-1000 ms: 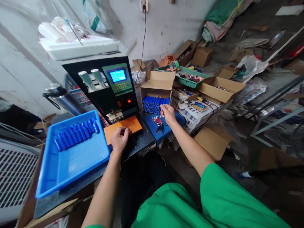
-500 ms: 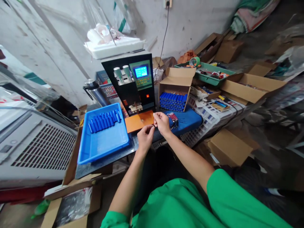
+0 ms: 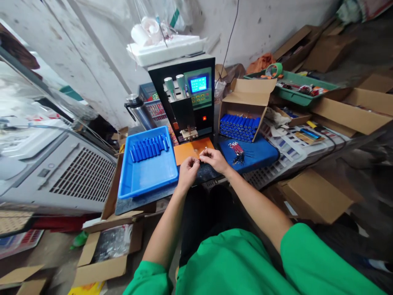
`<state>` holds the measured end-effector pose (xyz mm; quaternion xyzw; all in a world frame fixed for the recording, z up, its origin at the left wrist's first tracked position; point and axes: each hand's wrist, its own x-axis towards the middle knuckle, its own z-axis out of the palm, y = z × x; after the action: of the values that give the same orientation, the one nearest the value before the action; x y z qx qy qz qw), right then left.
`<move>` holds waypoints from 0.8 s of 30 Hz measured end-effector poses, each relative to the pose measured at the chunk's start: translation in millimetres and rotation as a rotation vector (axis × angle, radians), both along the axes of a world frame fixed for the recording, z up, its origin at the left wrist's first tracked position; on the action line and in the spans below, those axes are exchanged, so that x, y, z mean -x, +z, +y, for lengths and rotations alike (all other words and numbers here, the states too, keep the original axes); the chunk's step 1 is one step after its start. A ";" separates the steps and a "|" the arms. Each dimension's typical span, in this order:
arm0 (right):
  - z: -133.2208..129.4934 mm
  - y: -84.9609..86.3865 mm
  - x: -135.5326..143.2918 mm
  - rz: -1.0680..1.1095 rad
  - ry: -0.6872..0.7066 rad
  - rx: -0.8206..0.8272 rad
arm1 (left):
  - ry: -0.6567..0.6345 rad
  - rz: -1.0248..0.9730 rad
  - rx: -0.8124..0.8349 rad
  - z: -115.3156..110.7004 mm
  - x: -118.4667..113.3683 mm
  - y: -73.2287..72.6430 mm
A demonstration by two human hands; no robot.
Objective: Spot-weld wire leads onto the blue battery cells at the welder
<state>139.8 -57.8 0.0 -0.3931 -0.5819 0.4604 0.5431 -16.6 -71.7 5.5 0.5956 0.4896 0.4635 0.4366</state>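
My left hand [image 3: 188,171] and my right hand [image 3: 214,159] meet fingertip to fingertip at the front edge of the orange board [image 3: 187,150]. Both are pinched closed on something small and dark, too small to make out. Behind them stands a black machine [image 3: 184,112] with a lit blue screen and two pale cylinders. On the left, blue cylinders [image 3: 147,148] lie in rows in a blue tray [image 3: 147,177]. To the right of my hands, a bundle of red and black wires [image 3: 237,152] rests on a blue pad [image 3: 260,154].
An open carton [image 3: 256,97] of blue cylinders stands behind the pad. A green tray [image 3: 307,82] and more cartons are at the right. A steel flask [image 3: 141,112] stands behind the blue tray. White foam [image 3: 168,50] lies atop the machine.
The view has shifted, so the bench sits further right and a little higher. My right hand has turned flatter and moved clear of the wire bundle. Both hands remain together.
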 end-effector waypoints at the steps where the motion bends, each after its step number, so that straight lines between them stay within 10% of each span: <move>1: -0.7 -0.4 1.0 -0.037 0.013 -0.009 | 0.003 0.020 -0.003 0.3 1.8 0.1; 10: 14.3 -5.9 8.1 -0.098 -0.060 -0.019 | 0.093 0.202 -0.149 20.8 42.7 -4.0; 15: 38.1 -17.1 14.5 -0.031 -0.193 0.029 | 0.288 0.793 -0.210 76.8 103.1 7.7; 24: 44.5 -25.3 20.8 -0.118 -0.217 0.031 | -0.038 1.471 -0.284 144.9 123.3 9.8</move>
<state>119.0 -13.4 -25.3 -0.4885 -0.5595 0.3839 0.5486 -139.9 73.2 15.3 0.8107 0.5804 -0.0031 -0.0764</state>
